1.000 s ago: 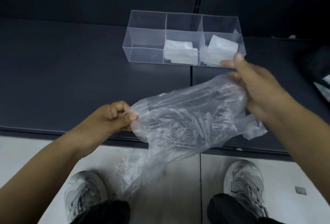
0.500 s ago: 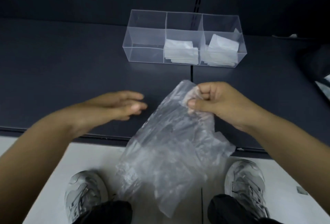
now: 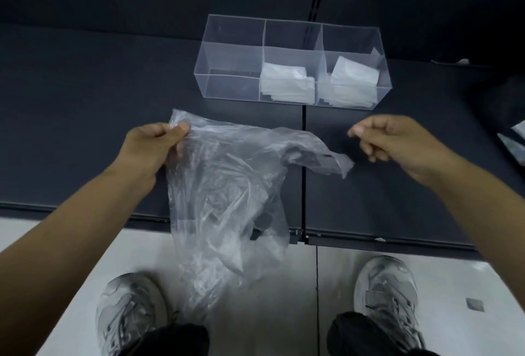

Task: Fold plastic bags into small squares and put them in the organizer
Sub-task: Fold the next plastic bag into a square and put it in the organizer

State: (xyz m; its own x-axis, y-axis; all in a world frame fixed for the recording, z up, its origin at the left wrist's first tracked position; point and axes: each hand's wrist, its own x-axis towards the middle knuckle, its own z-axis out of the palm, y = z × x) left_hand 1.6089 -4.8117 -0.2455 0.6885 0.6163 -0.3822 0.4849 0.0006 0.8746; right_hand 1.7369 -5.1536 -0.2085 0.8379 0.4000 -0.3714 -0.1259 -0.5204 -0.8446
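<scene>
Left hand [image 3: 150, 148] and right hand [image 3: 397, 142] are bare, and so are both forearms [image 3: 71, 228] out to the edges at 8 and 4 o'clock. Low down, black trouser cuffs [image 3: 170, 341] sit over chunky grey lace-up sneakers, the left sneaker [image 3: 130, 313] at 7 o'clock, the right sneaker [image 3: 386, 296] at 5.

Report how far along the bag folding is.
Done: folded squares lie stacked in the organizer's middle and right compartments; its left one holds none. In hand: the left hand pinches one corner of an unfolded bag that hangs off the table edge; the right hand is curled beside the other corner, holding nothing. Left: fold this bag and put it in.
</scene>
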